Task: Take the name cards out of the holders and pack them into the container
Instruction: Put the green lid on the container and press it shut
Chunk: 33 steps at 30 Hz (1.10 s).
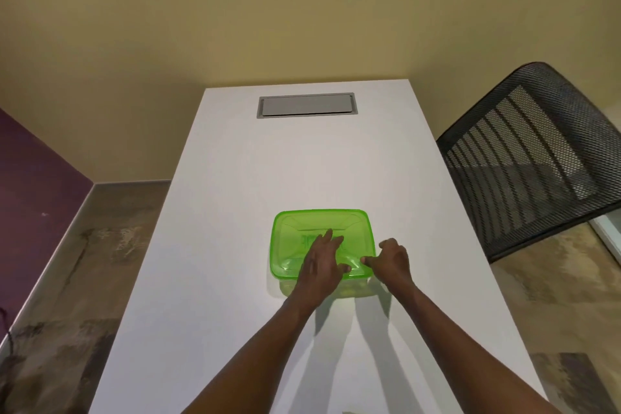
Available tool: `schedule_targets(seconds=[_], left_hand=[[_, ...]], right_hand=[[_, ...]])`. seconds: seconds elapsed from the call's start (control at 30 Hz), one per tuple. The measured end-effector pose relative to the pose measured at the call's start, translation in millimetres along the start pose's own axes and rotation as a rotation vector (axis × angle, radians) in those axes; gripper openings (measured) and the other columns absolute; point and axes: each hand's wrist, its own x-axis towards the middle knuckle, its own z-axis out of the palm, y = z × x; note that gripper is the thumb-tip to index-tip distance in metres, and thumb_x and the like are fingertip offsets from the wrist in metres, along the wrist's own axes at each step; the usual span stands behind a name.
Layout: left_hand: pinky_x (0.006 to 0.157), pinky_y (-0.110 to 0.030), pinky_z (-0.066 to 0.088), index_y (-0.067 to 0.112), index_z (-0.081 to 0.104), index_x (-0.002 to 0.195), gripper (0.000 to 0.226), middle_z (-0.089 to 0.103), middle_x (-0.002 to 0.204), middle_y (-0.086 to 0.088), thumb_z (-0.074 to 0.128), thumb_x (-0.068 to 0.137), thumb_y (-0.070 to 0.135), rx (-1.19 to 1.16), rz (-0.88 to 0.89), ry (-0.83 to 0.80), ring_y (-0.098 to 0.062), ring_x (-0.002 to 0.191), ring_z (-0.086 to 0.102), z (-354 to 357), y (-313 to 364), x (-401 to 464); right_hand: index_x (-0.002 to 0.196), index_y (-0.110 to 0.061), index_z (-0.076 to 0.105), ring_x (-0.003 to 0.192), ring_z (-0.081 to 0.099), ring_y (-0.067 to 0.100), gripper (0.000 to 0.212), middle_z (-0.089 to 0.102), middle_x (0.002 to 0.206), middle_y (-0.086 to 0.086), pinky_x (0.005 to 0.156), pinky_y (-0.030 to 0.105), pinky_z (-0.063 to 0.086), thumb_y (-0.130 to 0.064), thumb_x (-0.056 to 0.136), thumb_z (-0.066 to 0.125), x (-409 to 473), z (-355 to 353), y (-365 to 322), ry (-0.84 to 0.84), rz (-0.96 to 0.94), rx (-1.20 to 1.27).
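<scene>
A clear container with a translucent green lid (292, 228) stands on the white table (235, 178), a little right of its middle. My left hand (321, 262) lies flat on the lid, fingers spread and pointing away from me. My right hand (391, 260) is at the lid's near right corner, fingers curled, thumb and fingertips touching the rim. What is inside the container shows only as a pale blur through its front wall (356, 291). No name cards or holders are in sight.
A grey cable hatch (305, 105) is set into the table's far end. A black mesh chair back (534, 158) leans beside the table's right edge. Floor lies on both sides, and a yellow wall rises behind.
</scene>
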Motion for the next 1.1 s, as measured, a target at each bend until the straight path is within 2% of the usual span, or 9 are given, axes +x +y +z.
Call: schedule_targets(seconds=[0.07,0.13,0.2,0.4,0.57,0.7,0.87,1.0,1.1], left_hand=[[0.118,-0.037,0.019,0.015,0.038,0.144,0.071,0.028,0.155,-0.016,0.071,0.083,0.030,0.117,0.008,-0.039,-0.031,0.146,0.020,7.4,4.0,3.7],[0.115,-0.039,0.024,0.015,0.040,0.143,0.069,0.030,0.154,-0.018,0.069,0.084,0.034,0.218,0.012,-0.054,-0.036,0.144,0.021,11.7,6.1,6.5],[0.110,-0.040,0.033,0.016,0.045,0.140,0.065,0.032,0.153,-0.017,0.070,0.083,0.036,0.276,0.006,-0.065,-0.037,0.143,0.023,13.8,6.6,9.3],[0.105,-0.040,0.039,0.015,0.051,0.134,0.058,0.033,0.150,-0.023,0.070,0.082,0.032,0.351,0.027,-0.086,-0.040,0.139,0.027,18.2,8.7,14.3],[0.104,-0.045,0.042,0.015,0.050,0.135,0.056,0.029,0.152,-0.024,0.069,0.084,0.027,0.393,0.012,-0.122,-0.043,0.140,0.022,18.3,10.5,16.1],[0.099,-0.046,0.046,0.014,0.049,0.132,0.057,0.032,0.150,-0.020,0.071,0.082,0.031,0.453,-0.011,-0.144,-0.040,0.138,0.026,15.4,16.4,17.2],[0.107,-0.037,0.034,0.007,0.051,0.125,0.055,0.045,0.139,-0.021,0.071,0.081,0.032,0.429,0.008,-0.076,-0.033,0.130,0.038,17.4,18.9,24.2],[0.120,-0.037,0.011,0.001,0.039,0.139,0.078,0.037,0.149,-0.021,0.074,0.078,0.036,0.393,0.071,-0.040,-0.030,0.144,0.023,11.3,18.0,43.9],[0.120,-0.049,0.014,0.008,0.025,0.148,0.100,0.023,0.157,-0.014,0.077,0.072,0.046,0.433,0.022,-0.127,-0.031,0.147,0.011,1.2,16.6,64.2]], right_hand=[[0.102,0.000,0.059,0.091,0.062,0.029,0.044,0.059,0.092,0.013,0.072,0.029,0.044,-0.024,0.074,0.082,0.3,-5.7,7.9,-0.074,0.079,0.093],[0.067,-0.006,0.058,0.058,0.056,0.022,0.028,0.058,0.059,0.005,0.058,0.026,0.042,-0.018,0.075,0.081,1.8,-6.7,12.7,-0.141,0.130,0.198],[0.047,-0.009,0.047,0.041,0.048,0.017,0.044,0.047,0.038,0.000,0.053,0.027,0.048,-0.009,0.075,0.081,6.1,-4.5,16.7,-0.174,0.179,0.289],[0.056,-0.010,0.051,0.054,0.060,0.022,0.035,0.059,0.057,0.009,0.075,0.041,0.057,-0.010,0.079,0.078,14.8,4.1,15.5,-0.180,0.199,0.229],[0.065,-0.013,0.049,0.053,0.059,0.016,0.033,0.062,0.056,0.002,0.059,0.023,0.047,-0.025,0.083,0.073,16.5,2.2,11.7,-0.191,0.122,0.024],[0.051,-0.011,0.050,0.057,0.057,0.023,0.040,0.060,0.060,0.013,0.076,0.039,0.056,-0.015,0.078,0.079,17.7,-4.7,16.1,-0.238,0.135,0.145],[0.064,-0.007,0.049,0.049,0.048,0.020,0.040,0.051,0.060,0.010,0.054,0.030,0.046,-0.026,0.074,0.083,30.4,-17.4,8.2,-0.270,0.146,0.232],[0.049,-0.018,0.036,0.046,0.037,0.018,0.054,0.040,0.049,0.001,0.054,0.030,0.031,-0.039,0.082,0.072,56.5,-24.3,-13.7,-0.133,0.007,0.142],[0.053,-0.015,0.045,0.050,0.041,0.020,0.046,0.043,0.053,0.004,0.054,0.029,0.030,-0.039,0.085,0.068,76.4,-27.2,-31.8,-0.109,-0.031,0.146]])
